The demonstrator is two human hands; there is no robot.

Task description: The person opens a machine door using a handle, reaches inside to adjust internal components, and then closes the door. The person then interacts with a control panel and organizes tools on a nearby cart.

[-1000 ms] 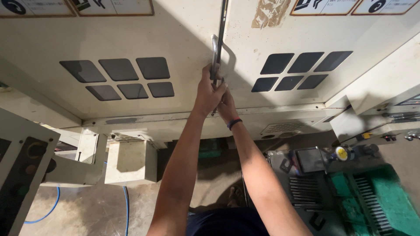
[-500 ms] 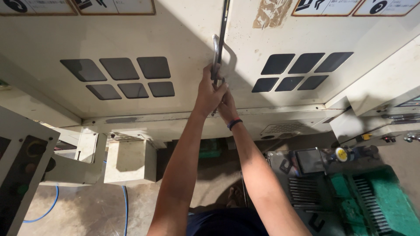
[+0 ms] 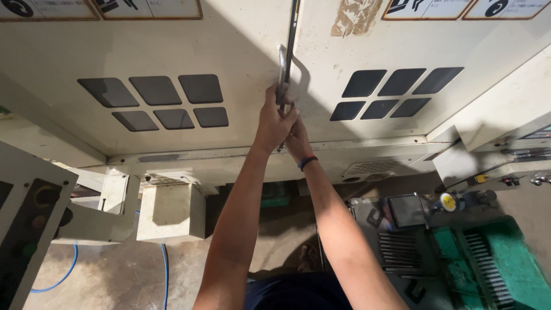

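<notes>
At the far left edge, a cream control box (image 3: 26, 229) with dark round dials stands over a dusty concrete floor (image 3: 115, 281), where a blue cable (image 3: 163, 270) loops past a pale square block (image 3: 171, 212) fixed under the machine. Above them rises the left door panel (image 3: 143, 51) of a large cream cabinet, set with six dark rounded window panes (image 3: 158, 103) in two rows. At centre, the person's left hand (image 3: 274, 120) is closed in a full grip around the lower end of a slim grey metal door handle (image 3: 282, 72), which stands upright along the dark seam between the two doors. The right hand (image 3: 297, 135), just below and partly behind the left, presses against the same seam with fingers curled; whether it grips the handle or only rests against the left hand cannot be told. A dark band (image 3: 307, 162) circles the right wrist, and both bare forearms reach up from the bottom of the frame. To the right, the second door panel (image 3: 436, 46) carries a matching set of six panes (image 3: 396, 92) and a patch of torn brown tape near its top. Lower right, a green slatted platform (image 3: 505, 264) lies on the floor beside dark metal parts and a small round yellow-faced gauge (image 3: 448, 201).
</notes>
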